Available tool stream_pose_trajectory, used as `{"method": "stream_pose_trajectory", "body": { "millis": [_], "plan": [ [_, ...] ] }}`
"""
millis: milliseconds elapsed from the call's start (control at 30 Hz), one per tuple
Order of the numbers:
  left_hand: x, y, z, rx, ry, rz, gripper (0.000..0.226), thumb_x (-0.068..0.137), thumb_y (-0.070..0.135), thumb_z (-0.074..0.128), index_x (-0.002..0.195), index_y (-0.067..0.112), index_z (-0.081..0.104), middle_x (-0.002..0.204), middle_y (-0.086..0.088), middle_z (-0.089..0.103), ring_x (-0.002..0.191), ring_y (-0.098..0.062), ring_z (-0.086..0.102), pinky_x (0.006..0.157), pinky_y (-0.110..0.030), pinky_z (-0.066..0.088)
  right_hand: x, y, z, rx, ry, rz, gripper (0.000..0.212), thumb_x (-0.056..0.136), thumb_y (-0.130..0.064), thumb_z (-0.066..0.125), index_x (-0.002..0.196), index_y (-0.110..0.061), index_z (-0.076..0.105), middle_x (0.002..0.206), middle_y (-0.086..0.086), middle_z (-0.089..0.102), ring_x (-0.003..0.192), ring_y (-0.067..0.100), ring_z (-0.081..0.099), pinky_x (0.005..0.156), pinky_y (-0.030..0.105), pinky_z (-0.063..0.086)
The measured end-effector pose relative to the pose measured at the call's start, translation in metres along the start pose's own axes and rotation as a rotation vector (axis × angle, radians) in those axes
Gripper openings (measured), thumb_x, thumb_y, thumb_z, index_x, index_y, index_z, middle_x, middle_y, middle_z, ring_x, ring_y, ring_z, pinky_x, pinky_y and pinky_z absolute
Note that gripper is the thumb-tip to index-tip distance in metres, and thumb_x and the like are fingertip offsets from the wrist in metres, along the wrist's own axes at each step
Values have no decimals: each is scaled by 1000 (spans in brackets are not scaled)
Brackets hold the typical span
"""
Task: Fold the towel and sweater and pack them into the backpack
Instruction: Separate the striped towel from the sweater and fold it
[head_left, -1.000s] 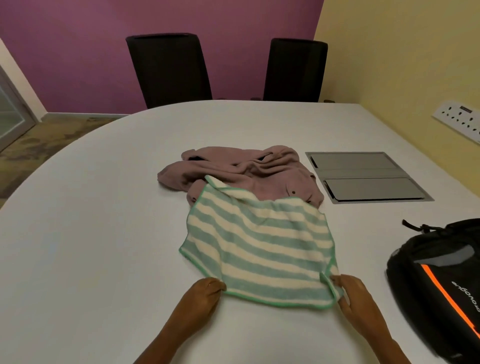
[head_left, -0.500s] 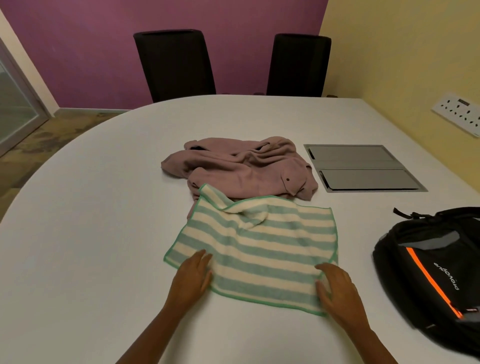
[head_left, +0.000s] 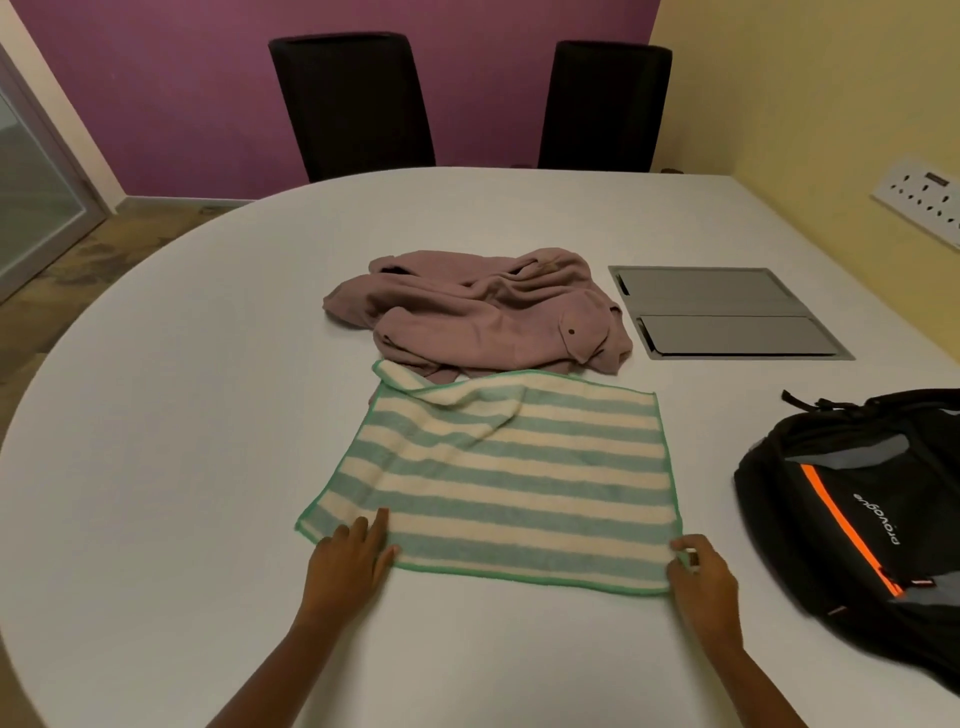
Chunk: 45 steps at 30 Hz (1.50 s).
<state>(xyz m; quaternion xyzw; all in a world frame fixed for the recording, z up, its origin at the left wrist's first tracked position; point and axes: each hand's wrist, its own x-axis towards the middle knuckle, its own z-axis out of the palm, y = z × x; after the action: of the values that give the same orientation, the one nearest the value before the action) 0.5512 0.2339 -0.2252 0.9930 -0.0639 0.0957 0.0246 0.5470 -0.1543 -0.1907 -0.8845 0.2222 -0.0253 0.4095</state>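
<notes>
The backpack at the right is cut off by the frame edge, so only its near-left part shows, and whether it is zipped or unzipped cannot be made out. The far edge of the towel touches the sweater and appears to overlap its near hem. The sweater's sleeves are lost in its own folds. Both forearms run out of the bottom of the view.

The left hand lies flat with straight fingers pressed on the towel's near-left corner. The right hand has its fingers curled and pinches the near-right corner, lifting that edge slightly.

The towel is a soft terry rectangle in cream and pale-green stripes with a green hem, spread nearly flat at the middle of the white, round-edged desk; its far-left corner is turned over. The sweater, a dusty-pink knit with a dark button, sits crumpled just beyond it. The backpack is black fabric with an orange stripe and grey panels. A grey metal hatch is set flush in the desk, far right.
</notes>
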Motion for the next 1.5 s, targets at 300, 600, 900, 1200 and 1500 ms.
{"method": "stream_pose_trajectory", "body": {
  "millis": [300,600,900,1200,1500],
  "plan": [
    [-2,2,-11,1,47,-45,80,99,46,9,35,18,47,33,3,43,26,-15,42,34,-13,29,-5,-11,-3,-353,95,-104,26,80,-1,58,105,-6,60,112,18,52,103,35,47,83,44,43],
    [21,25,4,-76,-325,-122,66,91,47,24,127,1,53,124,-20,61,107,-39,62,79,-56,50,-9,-59,75,-639,-403,-308,63,94,-56,24,149,-28,12,158,7,1,145,27,-1,114,51,11],
    [-24,39,10,-151,-248,-213,63,98,50,6,138,12,36,137,-13,51,127,-27,34,97,-54,39,-18,-24,74,-734,-387,-415,66,92,-64,6,140,-28,34,139,12,49,123,38,50,90,61,41],
    [1,33,-10,-219,-259,-227,74,97,52,6,120,3,57,117,-22,63,103,-39,63,84,-52,50,-26,-34,71,-672,-366,-411,119,52,-81,-34,148,-31,16,158,5,7,146,23,1,114,52,7],
    [33,25,1,-210,-425,-191,124,43,77,-43,146,14,-14,158,-8,-8,147,-23,-3,117,-43,-4,3,-89,107,-768,-463,-464,126,36,-77,-43,148,-34,-5,157,2,-12,145,24,-13,112,58,-2]
  ]
}}
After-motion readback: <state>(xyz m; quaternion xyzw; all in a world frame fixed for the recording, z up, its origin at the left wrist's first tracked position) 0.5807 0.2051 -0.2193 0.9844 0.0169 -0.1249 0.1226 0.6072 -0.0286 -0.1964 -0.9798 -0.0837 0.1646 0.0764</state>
